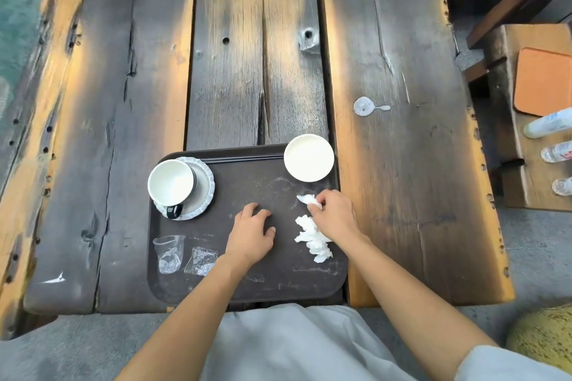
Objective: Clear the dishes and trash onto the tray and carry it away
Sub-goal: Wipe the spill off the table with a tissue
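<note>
A dark brown tray (278,275) lies at the table's near edge. On its left stands a white cup (170,184) on a frilled saucer (204,192). A small white dish (309,157) sits at the tray's far right corner. A crushed clear plastic cup (168,254) and a clear wrapper (201,260) lie at the near left. A crumpled white napkin (314,240) lies on the tray's right side. My right hand (335,213) pinches a second piece of white tissue (308,199) just above it. My left hand (252,230) rests flat on the tray's middle, holding nothing.
The table (257,49) is dark weathered planks with cracks and holes. To the right stands a wooden bench (513,139) with an orange mat (543,80) and three plastic bottles (549,124). A yellow-green cushion (544,340) is at the near right.
</note>
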The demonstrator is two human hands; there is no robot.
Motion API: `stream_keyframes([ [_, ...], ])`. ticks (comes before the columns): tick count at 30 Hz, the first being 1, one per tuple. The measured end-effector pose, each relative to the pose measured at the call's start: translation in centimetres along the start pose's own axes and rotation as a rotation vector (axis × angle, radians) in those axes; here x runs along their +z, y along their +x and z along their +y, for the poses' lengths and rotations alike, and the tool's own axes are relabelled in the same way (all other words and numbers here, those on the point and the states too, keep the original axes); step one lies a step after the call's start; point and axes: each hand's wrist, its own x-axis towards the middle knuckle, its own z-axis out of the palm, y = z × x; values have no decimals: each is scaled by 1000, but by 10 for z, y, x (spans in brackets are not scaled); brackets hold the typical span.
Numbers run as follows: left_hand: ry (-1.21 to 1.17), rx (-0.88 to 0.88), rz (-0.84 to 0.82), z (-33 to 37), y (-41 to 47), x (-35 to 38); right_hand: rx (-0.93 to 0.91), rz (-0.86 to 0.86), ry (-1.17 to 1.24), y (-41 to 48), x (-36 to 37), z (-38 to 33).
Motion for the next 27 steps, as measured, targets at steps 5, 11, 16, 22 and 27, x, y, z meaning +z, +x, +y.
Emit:
stream_keyframes([
  [5, -4, 86, 91, 14, 35, -35, 70, -130, 261, -2, -30, 17],
  [11, 39, 186, 201, 58, 108, -95, 166, 73, 350, 28, -92, 49],
  [16, 134, 272, 135, 111, 170, -122, 265, 293, 427, 87, -147, 75],
  [22, 260, 433, 90, 164, 244, -100, 311, 511, 296, 163, -207, 111],
  [27, 537, 416, 116, 162, 282, -71, 247, 624, 117, 207, -235, 131],
])
